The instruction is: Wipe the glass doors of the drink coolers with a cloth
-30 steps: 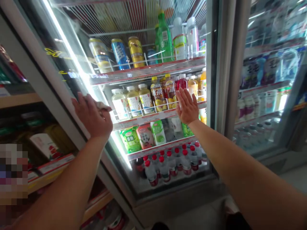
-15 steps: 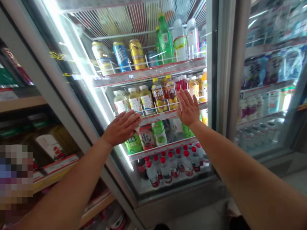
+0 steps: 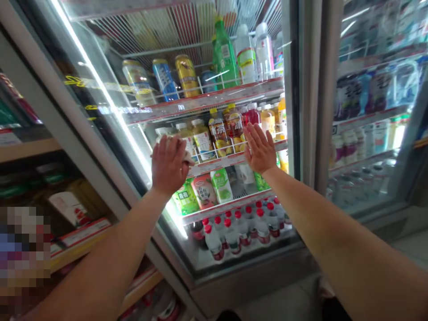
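My left hand (image 3: pixel 169 167) presses a crumpled whitish cloth (image 3: pixel 189 157) against the glass door (image 3: pixel 240 178) of a lit drinks fridge. The cloth is mostly covered by the palm and fingers, with a bit showing at the hand's right edge. Farther right, my right hand (image 3: pixel 260 149) lies flat on the same glass, fingers stretched out and nothing in them. Behind the door, bottled drinks (image 3: pixel 203 139) stand on the middle shelf, partly hidden by both hands.
Cans (image 3: pixel 187 76) and a green bottle (image 3: pixel 225 55) fill the upper shelf, and red-capped bottles (image 3: pixel 232 236) stand at the bottom. A second fridge (image 3: pixel 368 116) is at the right. Wooden shelving (image 3: pixel 30 149) with bottles runs along the left.
My left hand has swung more upright on the glass, its fingers now pointing up, and the cloth shows beside it. The right hand keeps its place on the door.
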`<action>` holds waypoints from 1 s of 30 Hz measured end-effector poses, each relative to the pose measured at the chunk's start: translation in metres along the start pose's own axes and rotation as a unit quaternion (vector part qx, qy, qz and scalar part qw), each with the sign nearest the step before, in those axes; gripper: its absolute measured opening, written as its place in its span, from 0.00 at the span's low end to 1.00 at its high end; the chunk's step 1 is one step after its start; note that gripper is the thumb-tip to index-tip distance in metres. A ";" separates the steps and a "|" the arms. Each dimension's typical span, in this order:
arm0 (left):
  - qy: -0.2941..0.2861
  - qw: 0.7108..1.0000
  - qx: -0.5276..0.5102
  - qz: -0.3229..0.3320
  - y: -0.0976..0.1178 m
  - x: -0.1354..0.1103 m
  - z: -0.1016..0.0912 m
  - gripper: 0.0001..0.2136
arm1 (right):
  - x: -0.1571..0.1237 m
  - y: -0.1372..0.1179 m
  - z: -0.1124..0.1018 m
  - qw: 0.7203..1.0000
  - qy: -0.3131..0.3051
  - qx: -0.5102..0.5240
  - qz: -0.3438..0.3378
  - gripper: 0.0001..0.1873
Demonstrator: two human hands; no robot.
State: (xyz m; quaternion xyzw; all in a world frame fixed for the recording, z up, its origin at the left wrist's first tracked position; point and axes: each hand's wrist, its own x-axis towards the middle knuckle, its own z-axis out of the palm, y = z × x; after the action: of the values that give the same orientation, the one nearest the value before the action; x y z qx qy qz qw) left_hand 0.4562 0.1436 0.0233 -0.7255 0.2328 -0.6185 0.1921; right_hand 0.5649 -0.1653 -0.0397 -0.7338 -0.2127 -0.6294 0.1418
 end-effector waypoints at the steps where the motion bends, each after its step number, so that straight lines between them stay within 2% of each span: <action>1: -0.018 0.999 -0.006 0.037 0.007 0.001 0.002 0.27 | 0.000 0.000 -0.001 1.000 -0.004 0.006 0.002 0.32; 6: -0.075 0.991 -0.011 0.108 0.038 0.016 0.010 0.27 | 0.000 -0.002 -0.004 0.999 -0.028 0.030 0.017 0.34; 10: -0.111 0.973 -0.030 0.200 0.044 0.037 0.013 0.25 | 0.000 -0.002 -0.003 0.999 -0.021 0.027 0.017 0.33; 11: -0.120 0.971 -0.037 0.203 0.041 0.043 0.013 0.25 | 0.000 -0.002 -0.003 0.999 -0.020 0.024 0.016 0.33; 13: -0.127 0.977 -0.042 0.168 0.030 0.055 0.011 0.25 | 0.000 -0.002 -0.002 0.999 -0.022 0.021 0.015 0.34; 16: -0.082 0.994 -0.025 0.064 0.014 0.064 0.009 0.26 | 0.001 -0.001 -0.001 0.999 -0.025 0.019 0.014 0.34; 19: -0.038 0.999 -0.002 0.003 0.017 0.057 0.012 0.27 | 0.001 -0.001 0.000 1.000 -0.020 0.015 0.010 0.33; 21: -0.039 0.999 -0.003 0.012 0.031 0.045 0.017 0.27 | 0.001 -0.001 0.000 1.000 -0.017 0.013 0.008 0.33; 25: -0.102 0.986 -0.041 0.126 0.069 0.035 0.026 0.29 | 0.000 -0.001 -0.001 1.000 -0.020 0.019 0.013 0.33; 27: -0.123 0.978 -0.057 0.161 0.078 0.044 0.030 0.28 | 0.000 -0.002 -0.002 1.000 -0.018 0.018 0.012 0.33; 30: -0.120 0.980 -0.058 0.149 0.072 0.067 0.032 0.26 | 0.001 -0.002 -0.002 1.000 -0.016 0.014 0.010 0.32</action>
State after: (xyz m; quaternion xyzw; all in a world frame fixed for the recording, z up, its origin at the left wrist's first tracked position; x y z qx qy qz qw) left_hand 0.4892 0.0456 0.0311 -0.7616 0.3487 -0.4770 0.2662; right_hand 0.5624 -0.1649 -0.0389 -0.7440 -0.2164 -0.6130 0.1545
